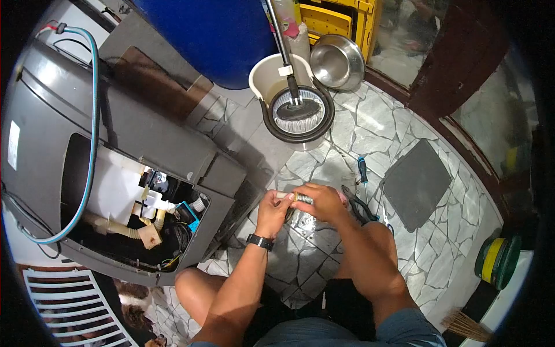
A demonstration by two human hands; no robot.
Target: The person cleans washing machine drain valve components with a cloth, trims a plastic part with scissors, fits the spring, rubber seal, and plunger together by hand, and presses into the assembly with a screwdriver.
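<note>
Between my two hands is a small part with a metal coil spring [305, 199] and a cream-coloured end. My left hand [270, 215], a watch on its wrist, pinches the cream end. My right hand [325, 202] closes around the spring side, its fingertips meeting those of the left. Left of my hands lies a grey appliance [167, 115] with an opening in its side. Inside that opening show a white plastic housing [115, 179], a cream corrugated hose [121, 227] and dark wiring.
Pliers [361, 206], a blue-handled screwdriver [362, 170] and a flat grey panel [417, 184] lie on the patterned floor to the right. Ahead stand a mop bucket [267, 72], a metal bowl [338, 62] and a blue barrel [208, 40]. A blue-grey hose [94, 115] loops over the appliance.
</note>
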